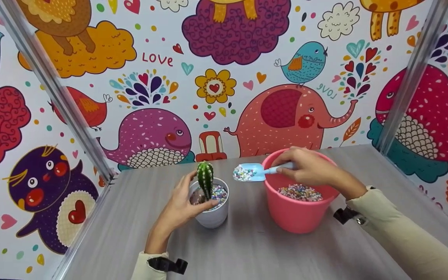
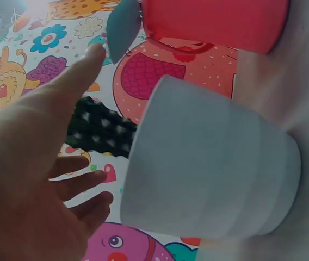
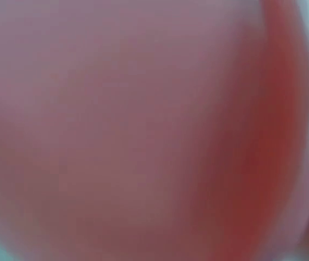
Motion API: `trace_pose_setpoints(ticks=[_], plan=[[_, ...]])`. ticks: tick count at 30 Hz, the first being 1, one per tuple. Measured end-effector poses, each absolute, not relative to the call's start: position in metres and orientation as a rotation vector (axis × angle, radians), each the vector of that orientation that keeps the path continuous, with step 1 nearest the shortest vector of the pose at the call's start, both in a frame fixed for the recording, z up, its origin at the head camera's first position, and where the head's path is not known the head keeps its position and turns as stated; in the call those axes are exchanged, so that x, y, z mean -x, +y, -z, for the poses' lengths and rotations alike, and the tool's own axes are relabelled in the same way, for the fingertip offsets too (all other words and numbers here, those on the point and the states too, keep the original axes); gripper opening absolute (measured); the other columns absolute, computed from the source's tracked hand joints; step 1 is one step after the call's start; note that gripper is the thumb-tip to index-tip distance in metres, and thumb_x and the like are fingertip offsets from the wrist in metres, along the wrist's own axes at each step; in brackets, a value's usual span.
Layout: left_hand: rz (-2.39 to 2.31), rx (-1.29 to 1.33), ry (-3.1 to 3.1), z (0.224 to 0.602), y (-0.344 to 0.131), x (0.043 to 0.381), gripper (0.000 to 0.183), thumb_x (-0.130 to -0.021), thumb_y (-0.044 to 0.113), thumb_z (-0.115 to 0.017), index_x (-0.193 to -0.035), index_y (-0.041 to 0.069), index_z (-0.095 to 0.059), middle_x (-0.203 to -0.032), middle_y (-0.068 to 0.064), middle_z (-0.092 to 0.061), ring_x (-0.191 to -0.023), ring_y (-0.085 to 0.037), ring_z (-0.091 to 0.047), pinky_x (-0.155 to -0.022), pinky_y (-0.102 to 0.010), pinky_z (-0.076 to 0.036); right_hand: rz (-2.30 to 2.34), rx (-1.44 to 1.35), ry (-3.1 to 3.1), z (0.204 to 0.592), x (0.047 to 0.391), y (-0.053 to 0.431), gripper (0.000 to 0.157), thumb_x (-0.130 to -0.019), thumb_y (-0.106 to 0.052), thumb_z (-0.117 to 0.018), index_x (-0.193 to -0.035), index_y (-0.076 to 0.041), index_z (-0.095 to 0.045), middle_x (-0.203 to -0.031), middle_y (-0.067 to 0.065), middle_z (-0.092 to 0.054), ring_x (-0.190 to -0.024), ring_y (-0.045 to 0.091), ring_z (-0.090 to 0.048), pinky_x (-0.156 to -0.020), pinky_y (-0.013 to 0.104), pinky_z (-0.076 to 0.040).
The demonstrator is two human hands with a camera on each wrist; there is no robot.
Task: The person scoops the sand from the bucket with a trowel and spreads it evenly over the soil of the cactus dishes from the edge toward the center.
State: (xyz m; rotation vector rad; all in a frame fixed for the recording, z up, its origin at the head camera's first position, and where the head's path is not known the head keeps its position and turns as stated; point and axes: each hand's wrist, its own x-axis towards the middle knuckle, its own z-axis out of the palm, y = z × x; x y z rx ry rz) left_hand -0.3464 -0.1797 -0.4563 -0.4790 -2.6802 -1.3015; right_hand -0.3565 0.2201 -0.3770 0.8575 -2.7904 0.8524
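A green cactus [image 1: 205, 179] stands in a white pot [image 1: 212, 219], with multicoloured pebbles [image 1: 219, 193] covering part of its surface. My left hand [image 1: 179, 206] is spread at the left side of the pot's rim, thumb on the near side. In the left wrist view, those fingers [image 2: 84, 187] hang loosely by the cactus and do not close round the pot. My right hand [image 1: 305, 165] grips the handle of a light blue scoop [image 1: 261, 172]. Small coloured pebbles [image 1: 243, 172] fill its blade, held level between the pot and a pink bucket [image 1: 298, 216].
More coloured pebbles [image 1: 301, 192] lie inside the bucket, which stands to the right of the pot. Both containers rest on a grey wood-grain table [image 1: 239, 252]. A cartoon-printed wall [image 1: 161, 132] rises behind. The right wrist view is a pink blur.
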Motion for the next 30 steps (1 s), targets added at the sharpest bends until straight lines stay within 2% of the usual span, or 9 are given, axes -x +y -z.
trace_pose_setpoints(ticks=[8,17,25,30], plan=[[1.255,0.453,-2.754,0.471,-0.183,0.352,0.116,-0.077,0.058,-0.095,-0.169,0.021,-0.034,-0.170,-0.015,-0.041,-0.158,-0.040,-0.038,-0.123,-0.076,-0.036,-0.878,-0.836,-2.805,0.375,0.357,0.205,0.025,-0.096,-0.020,-0.082,-0.120,-0.028,-0.083,-0.112,-0.011,-0.079,-0.102,0.019,-0.059,-0.081,0.033,-0.057],[1.194,0.480,-2.764,0.474,-0.186,0.353,0.116,-0.076,0.062,-0.093,-0.167,0.017,-0.037,-0.169,-0.013,-0.042,-0.157,-0.036,-0.037,-0.124,-0.072,-0.037,-0.799,-0.806,-2.780,0.376,0.363,0.184,0.019,-0.096,-0.016,-0.081,-0.113,-0.023,-0.085,-0.106,-0.005,-0.078,-0.098,0.020,-0.060,-0.081,0.035,-0.054],[1.207,0.460,-2.771,0.474,-0.187,0.353,0.117,-0.074,0.064,-0.093,-0.167,0.020,-0.038,-0.165,-0.010,-0.043,-0.153,-0.031,-0.036,-0.123,-0.070,-0.040,-0.703,-0.813,-2.765,0.375,0.367,0.170,0.017,-0.096,-0.017,-0.081,-0.112,-0.018,-0.086,-0.103,-0.005,-0.080,-0.092,0.018,-0.060,-0.080,0.035,-0.052],[1.240,0.470,-2.759,0.474,-0.189,0.353,0.117,-0.072,0.063,-0.095,-0.166,0.022,-0.040,-0.164,-0.007,-0.045,-0.152,-0.029,-0.038,-0.124,-0.068,-0.040,-0.673,-0.797,-2.759,0.374,0.367,0.161,0.018,-0.095,-0.015,-0.080,-0.112,-0.017,-0.086,-0.102,-0.003,-0.081,-0.092,0.019,-0.060,-0.081,0.039,-0.052]])
